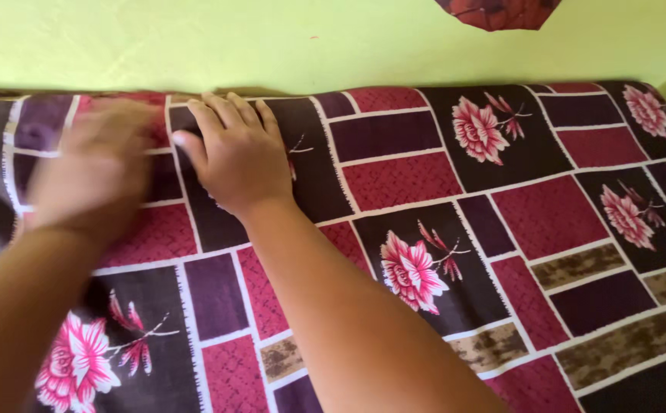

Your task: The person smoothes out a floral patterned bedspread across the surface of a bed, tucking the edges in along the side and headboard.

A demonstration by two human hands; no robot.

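A yellow-green wall fills the top of the view and turns a corner at the far right. Below it, and taking up nearly everything else, lies a patterned bedsheet spread over a bed or mattress that meets the wall. The cloth is printed in blocks of dark red, deep purple, black and mottled brown, divided by thin white lines, with pink flowers scattered across the black panels. Its far edge runs along the foot of the wall.

Both forearms reach in from the bottom of the view toward that far edge. The right hand lies palm down on the sheet, fingers straight and close together, the fingertips pointing at the wall line. It is flat and open, pressing on the cloth rather than gripping it. The left hand sits just beside it, to the left, also over the sheet near the wall; it is blurred, so I cannot tell whether it is spread or closed.

At the top edge hangs a small dark red piece of cloth, cut off by the frame.
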